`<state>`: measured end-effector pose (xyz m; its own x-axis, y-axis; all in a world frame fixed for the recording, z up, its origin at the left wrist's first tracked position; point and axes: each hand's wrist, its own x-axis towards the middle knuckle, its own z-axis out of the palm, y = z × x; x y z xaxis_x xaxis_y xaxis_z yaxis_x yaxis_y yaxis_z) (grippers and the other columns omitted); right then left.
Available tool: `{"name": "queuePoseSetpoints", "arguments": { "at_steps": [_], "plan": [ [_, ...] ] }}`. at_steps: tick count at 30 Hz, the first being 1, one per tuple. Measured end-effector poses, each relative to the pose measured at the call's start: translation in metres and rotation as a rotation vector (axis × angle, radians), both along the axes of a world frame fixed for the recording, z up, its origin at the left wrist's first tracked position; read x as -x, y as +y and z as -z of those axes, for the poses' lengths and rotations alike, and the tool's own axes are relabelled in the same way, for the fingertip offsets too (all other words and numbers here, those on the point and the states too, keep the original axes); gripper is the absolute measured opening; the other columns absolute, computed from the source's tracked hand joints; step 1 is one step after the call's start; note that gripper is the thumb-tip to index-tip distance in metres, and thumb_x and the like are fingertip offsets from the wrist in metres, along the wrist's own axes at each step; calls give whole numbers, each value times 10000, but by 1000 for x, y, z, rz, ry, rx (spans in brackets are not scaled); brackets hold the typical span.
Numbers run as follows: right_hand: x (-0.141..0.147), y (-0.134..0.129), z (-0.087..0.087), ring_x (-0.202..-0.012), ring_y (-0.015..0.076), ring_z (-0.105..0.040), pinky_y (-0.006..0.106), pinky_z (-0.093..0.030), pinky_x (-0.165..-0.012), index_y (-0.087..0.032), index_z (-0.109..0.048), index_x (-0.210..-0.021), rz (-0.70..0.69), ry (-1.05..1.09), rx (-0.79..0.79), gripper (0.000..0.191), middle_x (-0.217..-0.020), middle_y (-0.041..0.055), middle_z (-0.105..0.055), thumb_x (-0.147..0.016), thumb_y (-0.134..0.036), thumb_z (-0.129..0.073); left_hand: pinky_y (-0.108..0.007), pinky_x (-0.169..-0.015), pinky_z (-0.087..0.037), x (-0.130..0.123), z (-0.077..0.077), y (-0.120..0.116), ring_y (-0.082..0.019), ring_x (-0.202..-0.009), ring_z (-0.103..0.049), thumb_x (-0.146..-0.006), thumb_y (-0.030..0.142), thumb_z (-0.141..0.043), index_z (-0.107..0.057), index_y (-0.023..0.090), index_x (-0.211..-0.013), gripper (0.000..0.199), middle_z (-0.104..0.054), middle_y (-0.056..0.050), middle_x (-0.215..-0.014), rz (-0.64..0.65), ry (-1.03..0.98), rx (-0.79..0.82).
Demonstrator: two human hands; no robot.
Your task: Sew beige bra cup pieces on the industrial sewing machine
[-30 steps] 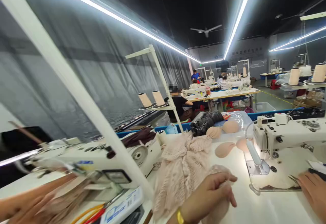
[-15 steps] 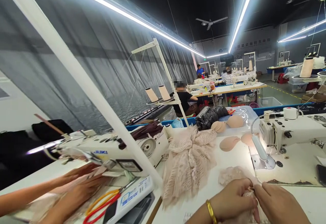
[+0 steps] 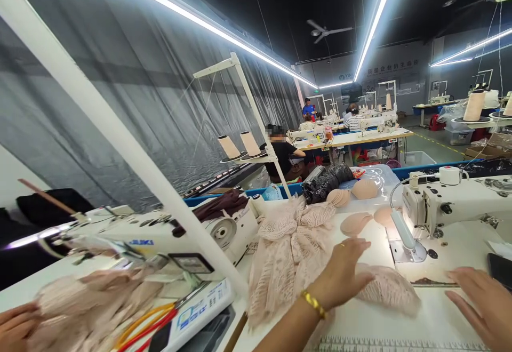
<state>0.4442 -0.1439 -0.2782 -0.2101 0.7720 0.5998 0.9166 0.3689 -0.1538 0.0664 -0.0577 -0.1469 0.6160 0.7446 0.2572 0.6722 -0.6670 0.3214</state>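
Note:
My left hand, with a gold bracelet at the wrist, is stretched out with its thumb apart, and holds nothing. Beside its thumb a beige lace piece lies on the white table. My right hand hangs apart from it at the lower right, fingers spread, near the front edge of the sewing machine bed. A larger heap of beige lace fabric spreads left of my left hand. Beyond my fingers lie beige moulded cups, with more on a clear plastic lid.
A white sewing machine stands right, a dark phone at its edge. A slanting white post separates me from a co-worker's hand on beige fabric. A printed ruler runs along the front.
My hands have let go of the lace piece and moved apart, left hand up and leftward, right hand to the right. The co-worker's hands have drawn back to the left from their machine.

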Motion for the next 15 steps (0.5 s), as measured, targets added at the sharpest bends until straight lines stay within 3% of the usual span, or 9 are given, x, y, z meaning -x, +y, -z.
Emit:
{"name": "queuePoseSetpoints", "arguments": {
  "at_steps": [2,4,6,8,9,11,13,15],
  "plan": [
    [25,-2,-8,-1092,272,-738,420,-574,-947,-300,-659,-1291,-76,56,81,263,-1203,69,-755,-1104,-457,-559,-454,-959,-549,-26,7,8,-263,-942,-725,-823,277,-871,-772,217,-1089,290,-797,-40,-991,59,34,17],
    [38,-6,-8,-1084,249,-736,383,-580,-936,-324,-655,-1276,-127,119,95,223,-1190,49,-747,-1111,-442,-564,-398,-886,-526,-36,-1,7,-206,-794,-683,-886,200,-785,-743,203,-885,42,-748,-2,-803,94,28,-12],
    [37,-9,-4,-1108,239,-721,371,-577,-963,-330,-652,-1279,-163,188,136,217,-1203,45,-733,-1117,-438,-557,-378,-879,-497,-32,-14,-6,-200,-822,-651,-956,158,-654,-702,196,-861,113,-727,-26,-824,123,2,-73],
    [31,-12,0,-1145,234,-700,364,-570,-993,-330,-655,-1284,-173,265,238,231,-1219,49,-717,-1124,-451,-541,-376,-879,-481,-18,-17,-26,-211,-861,-620,-1000,164,-561,-668,197,-889,157,-706,-57,-857,173,-20,-192],
    [28,-12,0,-1154,234,-692,363,-569,-993,-329,-659,-1283,-174,299,300,244,-1222,52,-712,-1127,-465,-530,-374,-865,-478,-10,-11,-36,-214,-851,-605,-1023,175,-522,-648,200,-888,187,-689,-62,-835,223,-18,-299],
    [28,-13,-7,-1148,245,-685,377,-566,-984,-325,-676,-1255,-174,363,399,283,-1203,58,-709,-1128,-507,-502,-347,-787,-460,5,17,-54,-196,-769,-583,-1062,200,-499,-612,218,-835,255,-637,-31,-718,341,17,-465],
    [37,-13,-21,-1120,258,-685,401,-558,-978,-317,-694,-1206,-183,421,475,339,-1171,66,-708,-1126,-551,-463,-312,-681,-420,16,54,-68,-153,-613,-530,-1093,317,-557,-601,238,-796,310,-547,34,-579,453,88,-454],
    [53,-11,-38,-1105,272,-685,424,-548,-976,-306,-705,-1166,-202,468,545,397,-1162,77,-706,-1123,-583,-423,-276,-639,-411,24,81,-77,-104,-500,-474,-1089,409,-608,-540,215,-711,430,-488,68,-511,442,106,-286]
  ]
}}
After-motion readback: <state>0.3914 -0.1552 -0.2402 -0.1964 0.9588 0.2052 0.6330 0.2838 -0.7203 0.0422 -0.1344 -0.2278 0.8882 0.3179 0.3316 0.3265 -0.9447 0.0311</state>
